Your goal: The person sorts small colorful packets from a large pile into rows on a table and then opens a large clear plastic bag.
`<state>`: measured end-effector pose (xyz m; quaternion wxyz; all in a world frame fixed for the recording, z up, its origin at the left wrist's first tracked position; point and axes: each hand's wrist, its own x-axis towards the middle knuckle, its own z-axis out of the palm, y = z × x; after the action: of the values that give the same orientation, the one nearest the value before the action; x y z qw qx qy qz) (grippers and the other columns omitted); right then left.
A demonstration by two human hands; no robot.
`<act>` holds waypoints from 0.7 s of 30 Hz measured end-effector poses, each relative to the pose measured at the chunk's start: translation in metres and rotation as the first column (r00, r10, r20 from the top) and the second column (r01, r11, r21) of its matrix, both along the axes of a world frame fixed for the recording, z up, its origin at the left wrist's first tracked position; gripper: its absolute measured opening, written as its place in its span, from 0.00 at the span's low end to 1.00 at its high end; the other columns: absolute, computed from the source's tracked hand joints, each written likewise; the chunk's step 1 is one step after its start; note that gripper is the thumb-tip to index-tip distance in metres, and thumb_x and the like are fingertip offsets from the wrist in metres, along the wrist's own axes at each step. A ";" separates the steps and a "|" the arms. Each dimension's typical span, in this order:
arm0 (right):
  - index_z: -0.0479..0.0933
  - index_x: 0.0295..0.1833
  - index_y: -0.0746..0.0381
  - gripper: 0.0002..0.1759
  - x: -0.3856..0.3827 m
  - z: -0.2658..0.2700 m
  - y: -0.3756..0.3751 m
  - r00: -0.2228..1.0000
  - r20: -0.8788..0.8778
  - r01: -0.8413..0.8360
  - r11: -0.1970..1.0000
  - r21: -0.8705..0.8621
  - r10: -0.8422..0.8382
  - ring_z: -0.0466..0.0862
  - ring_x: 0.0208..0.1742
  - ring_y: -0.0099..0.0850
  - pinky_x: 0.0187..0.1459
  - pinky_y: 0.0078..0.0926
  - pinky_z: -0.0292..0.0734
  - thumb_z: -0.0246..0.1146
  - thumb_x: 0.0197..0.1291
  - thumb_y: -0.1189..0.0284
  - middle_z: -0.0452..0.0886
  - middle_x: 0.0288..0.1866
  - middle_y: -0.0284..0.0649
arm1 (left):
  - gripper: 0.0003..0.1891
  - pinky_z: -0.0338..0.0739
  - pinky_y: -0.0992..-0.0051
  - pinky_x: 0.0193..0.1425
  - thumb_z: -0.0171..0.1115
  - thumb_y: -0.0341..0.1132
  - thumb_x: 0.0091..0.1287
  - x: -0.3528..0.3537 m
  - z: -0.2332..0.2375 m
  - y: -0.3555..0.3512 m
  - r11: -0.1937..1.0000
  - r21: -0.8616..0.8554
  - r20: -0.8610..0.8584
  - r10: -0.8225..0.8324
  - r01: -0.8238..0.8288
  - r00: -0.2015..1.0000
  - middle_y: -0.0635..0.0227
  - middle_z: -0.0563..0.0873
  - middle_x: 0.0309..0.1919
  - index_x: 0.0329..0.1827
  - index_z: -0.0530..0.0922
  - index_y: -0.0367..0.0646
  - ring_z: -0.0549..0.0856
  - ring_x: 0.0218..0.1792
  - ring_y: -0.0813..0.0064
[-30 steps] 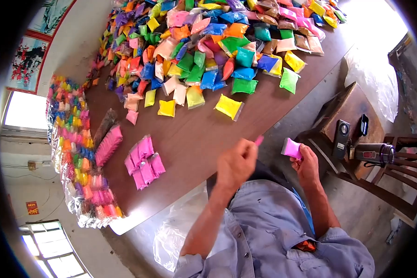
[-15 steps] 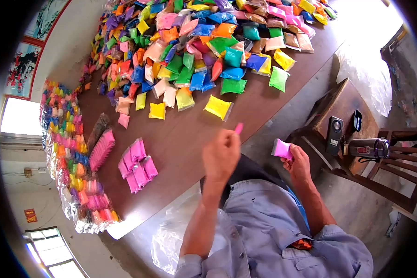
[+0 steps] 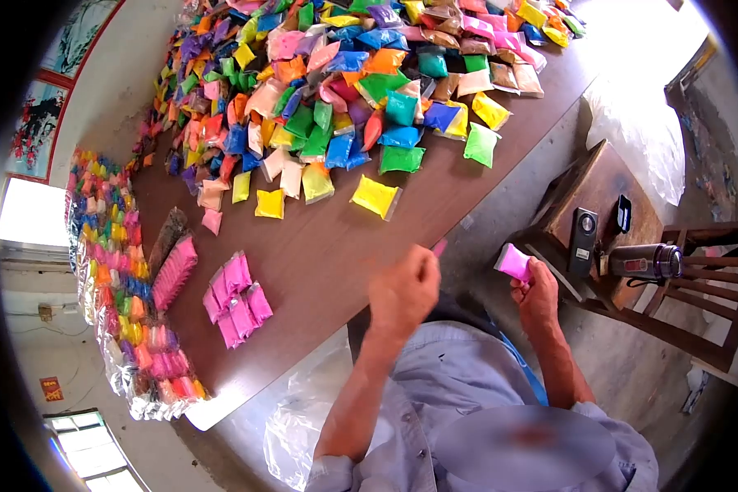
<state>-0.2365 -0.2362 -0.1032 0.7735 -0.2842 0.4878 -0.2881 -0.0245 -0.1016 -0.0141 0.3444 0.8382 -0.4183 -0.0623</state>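
Note:
My right hand (image 3: 538, 293) pinches a small pink packet (image 3: 513, 261) by one end, to the right of the table's edge. My left hand (image 3: 403, 293) is closed and a little blurred above the near edge of the table. From its fingers sticks out a small pink piece (image 3: 440, 247); its kind is too small to make out. On the table left of that hand, several pink packets (image 3: 236, 300) lie in a neat block. Beyond them rests a longer row of pink packets (image 3: 175, 273) in a clear bag.
A big heap of coloured packets (image 3: 320, 90) covers the far part of the brown table (image 3: 320, 262). Bagged rows of packets (image 3: 127, 303) line its left edge. At right, a wooden stool (image 3: 611, 184) carries a black device (image 3: 582, 240) and a thermos (image 3: 646, 261).
My left hand has moved slightly right and down with the pink piece. My right hand has shifted slightly right, still holding the pink packet. The whole view has moved a little.

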 end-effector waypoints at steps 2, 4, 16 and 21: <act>0.80 0.56 0.62 0.16 0.005 0.019 -0.001 1.000 -0.001 0.017 1.000 -0.014 -0.017 0.81 0.32 0.21 0.31 0.19 0.72 0.57 0.80 0.61 0.83 0.38 0.35 | 0.02 0.80 0.64 0.30 0.68 0.34 0.72 -0.015 0.000 0.002 0.993 0.100 0.042 -0.065 0.061 0.997 0.57 0.88 0.26 0.41 0.85 0.47 0.90 0.28 0.56; 0.80 0.56 0.62 0.16 0.010 0.029 -0.006 0.999 -0.001 0.045 0.999 -0.032 -0.045 0.81 0.32 0.21 0.30 0.19 0.72 0.57 0.80 0.61 0.83 0.38 0.35 | 0.03 0.81 0.63 0.32 0.69 0.35 0.71 -0.022 0.006 0.002 0.999 0.044 -0.079 -0.006 0.010 0.997 0.57 0.88 0.26 0.41 0.85 0.48 0.90 0.28 0.56; 0.80 0.55 0.63 0.15 0.028 0.043 0.005 0.995 0.056 -0.073 0.992 -0.100 0.079 0.84 0.34 0.23 0.31 0.18 0.75 0.58 0.79 0.62 0.84 0.39 0.36 | 0.12 0.76 0.66 0.27 0.68 0.30 0.69 0.027 0.023 0.045 0.985 0.167 0.635 -0.066 -0.054 0.769 0.70 0.74 0.23 0.28 0.74 0.51 0.82 0.23 0.70; 0.77 0.60 0.62 0.16 0.031 0.044 0.006 0.992 0.101 -0.067 0.991 -0.116 0.079 0.84 0.37 0.23 0.33 0.18 0.75 0.59 0.79 0.62 0.84 0.42 0.35 | 0.13 0.72 0.66 0.24 0.68 0.29 0.68 0.014 0.011 0.050 0.963 0.063 0.492 -0.259 0.262 0.832 0.71 0.72 0.22 0.28 0.73 0.50 0.79 0.22 0.71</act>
<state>-0.2051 -0.2305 -0.0589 0.7911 -0.3292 0.4184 -0.3011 -0.0105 -0.0515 -0.0027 0.2167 0.7599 -0.6029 0.1098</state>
